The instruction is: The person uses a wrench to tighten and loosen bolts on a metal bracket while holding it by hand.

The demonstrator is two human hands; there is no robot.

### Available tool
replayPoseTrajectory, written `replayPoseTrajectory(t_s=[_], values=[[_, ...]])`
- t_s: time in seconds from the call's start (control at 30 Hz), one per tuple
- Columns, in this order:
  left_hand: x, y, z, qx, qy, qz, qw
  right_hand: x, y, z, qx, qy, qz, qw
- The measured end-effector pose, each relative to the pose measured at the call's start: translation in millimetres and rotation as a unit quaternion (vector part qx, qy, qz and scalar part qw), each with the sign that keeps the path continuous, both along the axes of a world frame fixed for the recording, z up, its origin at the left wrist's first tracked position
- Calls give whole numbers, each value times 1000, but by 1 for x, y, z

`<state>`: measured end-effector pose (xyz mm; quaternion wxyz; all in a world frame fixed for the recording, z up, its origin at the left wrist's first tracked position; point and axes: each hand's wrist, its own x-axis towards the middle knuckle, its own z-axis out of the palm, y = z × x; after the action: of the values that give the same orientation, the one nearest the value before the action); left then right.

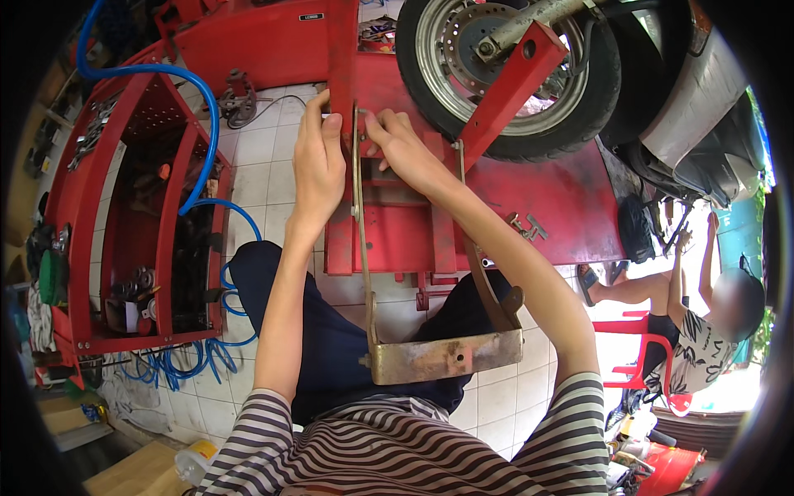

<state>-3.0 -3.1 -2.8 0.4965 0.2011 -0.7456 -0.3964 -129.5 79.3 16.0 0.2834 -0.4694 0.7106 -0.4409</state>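
At the head of the red lift platform (571, 198), both hands work the upper ends of a rusty U-shaped metal bracket (447, 357): left hand (318, 161) pressed around the red upright, right hand (405, 149) pinching the bracket's arm end. Fitting appears underway; alignment seems needed next. Leftward, a red tool cart (83, 248) holds sockets and small parts.
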Motion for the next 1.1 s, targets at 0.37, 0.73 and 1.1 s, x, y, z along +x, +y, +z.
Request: replayPoseTrajectory(t_s=[0.37, 0.73, 1.1], values=[[0, 2, 1, 1, -2, -4, 1000, -4, -3, -9, -25, 48, -4, 999], [-1, 2, 2, -14, 10, -1, 1000, -8, -5, -9, 1, 48, 41, 998], [1, 5, 6, 14, -1, -8, 1000, -2, 0, -6, -30, 119, 35, 992]])
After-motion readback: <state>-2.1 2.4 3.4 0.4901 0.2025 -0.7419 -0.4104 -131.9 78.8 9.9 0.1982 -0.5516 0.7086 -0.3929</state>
